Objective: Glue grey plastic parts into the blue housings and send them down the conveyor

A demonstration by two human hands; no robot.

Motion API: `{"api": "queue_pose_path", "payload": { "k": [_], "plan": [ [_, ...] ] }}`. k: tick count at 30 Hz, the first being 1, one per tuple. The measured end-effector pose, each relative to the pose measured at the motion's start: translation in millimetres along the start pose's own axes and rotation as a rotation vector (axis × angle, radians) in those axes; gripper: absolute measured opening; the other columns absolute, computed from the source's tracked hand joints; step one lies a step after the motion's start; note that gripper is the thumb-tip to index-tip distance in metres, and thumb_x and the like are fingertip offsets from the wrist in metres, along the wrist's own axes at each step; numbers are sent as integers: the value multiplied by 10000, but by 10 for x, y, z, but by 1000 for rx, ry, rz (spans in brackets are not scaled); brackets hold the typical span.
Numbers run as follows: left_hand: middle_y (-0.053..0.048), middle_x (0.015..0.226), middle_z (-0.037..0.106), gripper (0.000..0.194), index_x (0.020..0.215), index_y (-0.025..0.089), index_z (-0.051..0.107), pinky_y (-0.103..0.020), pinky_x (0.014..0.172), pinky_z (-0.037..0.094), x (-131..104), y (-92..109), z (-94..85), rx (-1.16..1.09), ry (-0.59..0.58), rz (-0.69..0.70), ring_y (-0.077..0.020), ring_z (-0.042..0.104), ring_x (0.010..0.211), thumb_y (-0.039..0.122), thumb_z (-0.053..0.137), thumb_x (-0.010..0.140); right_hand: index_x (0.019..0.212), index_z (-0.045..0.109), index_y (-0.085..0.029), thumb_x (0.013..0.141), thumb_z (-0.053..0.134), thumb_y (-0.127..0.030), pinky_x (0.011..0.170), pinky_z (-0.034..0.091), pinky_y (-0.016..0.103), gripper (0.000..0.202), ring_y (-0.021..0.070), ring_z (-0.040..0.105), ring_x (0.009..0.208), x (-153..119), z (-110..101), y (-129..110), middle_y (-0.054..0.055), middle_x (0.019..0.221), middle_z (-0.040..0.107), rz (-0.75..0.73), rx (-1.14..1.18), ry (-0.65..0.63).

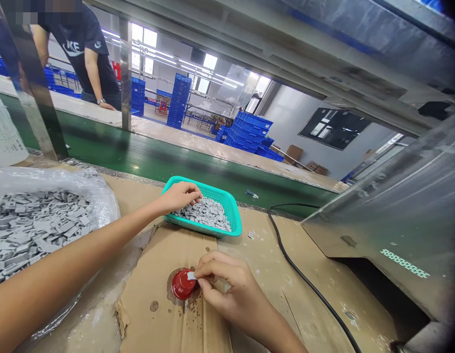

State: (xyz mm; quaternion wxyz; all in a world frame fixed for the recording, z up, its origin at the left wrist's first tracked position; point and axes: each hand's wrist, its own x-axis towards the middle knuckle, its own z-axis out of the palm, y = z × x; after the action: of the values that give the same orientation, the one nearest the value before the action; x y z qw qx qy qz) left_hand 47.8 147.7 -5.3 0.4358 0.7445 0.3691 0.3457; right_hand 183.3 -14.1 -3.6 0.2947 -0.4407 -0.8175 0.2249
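I see my left hand reaching into the teal plastic mesh basket at the cardboard worktop's far edge, fingers curled onto small grey plastic pieces. My right hand pinches one grey piece against the red round cap mid-worktop.

Cardboard sheet: matt brown, scuffed, torn at edges, stained. Red cap: glossy plastic. Teal basket: perforated plastic, slight sheen. Grey parts: matt, rubbery-looking. Bag was clear, crinkled plastic film. Conveyor belt: smooth glossy green. Cable: black, smooth-jacketed. Upright post: brushed metal.
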Motion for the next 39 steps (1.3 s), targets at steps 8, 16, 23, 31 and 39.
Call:
{"api": "queue_pose_path", "payload": {
  "k": [8,16,23,31,39],
  "plan": [
    [-30,734,618,189,693,172,575,-246,614,456,13,-23,3,8,7,20,-136,568,659,296,434,717,691,572,-165,689,459,-1,575,433,220,199,117,520,645,-18,46,33,36,726,559,-82,-64,44],
    [-27,755,630,169,672,178,570,-248,633,470,24,-44,6,15,8,37,-139,579,677,289,447,709,692,579,-160,698,460,-9,583,434,223,193,123,523,665,-18,38,44,44,737,573,-121,-100,53],
    [-26,722,620,167,692,175,577,-255,647,469,29,-54,9,20,2,37,-144,579,682,280,449,709,707,558,-155,718,433,-14,624,420,252,189,139,490,688,-42,70,-2,47,734,546,-150,-215,37],
    [-28,758,625,156,678,180,567,-257,650,469,22,-55,3,33,-6,44,-146,581,697,270,443,709,701,556,-157,711,440,-1,603,424,232,194,127,504,679,-43,39,32,44,747,548,-127,-154,60],
    [-25,738,635,135,702,182,566,-233,606,468,7,-40,21,55,11,47,-142,593,680,239,444,696,712,573,-173,693,459,-1,590,435,221,207,126,526,682,-44,23,43,34,740,568,-108,-70,72]
  ]
}}
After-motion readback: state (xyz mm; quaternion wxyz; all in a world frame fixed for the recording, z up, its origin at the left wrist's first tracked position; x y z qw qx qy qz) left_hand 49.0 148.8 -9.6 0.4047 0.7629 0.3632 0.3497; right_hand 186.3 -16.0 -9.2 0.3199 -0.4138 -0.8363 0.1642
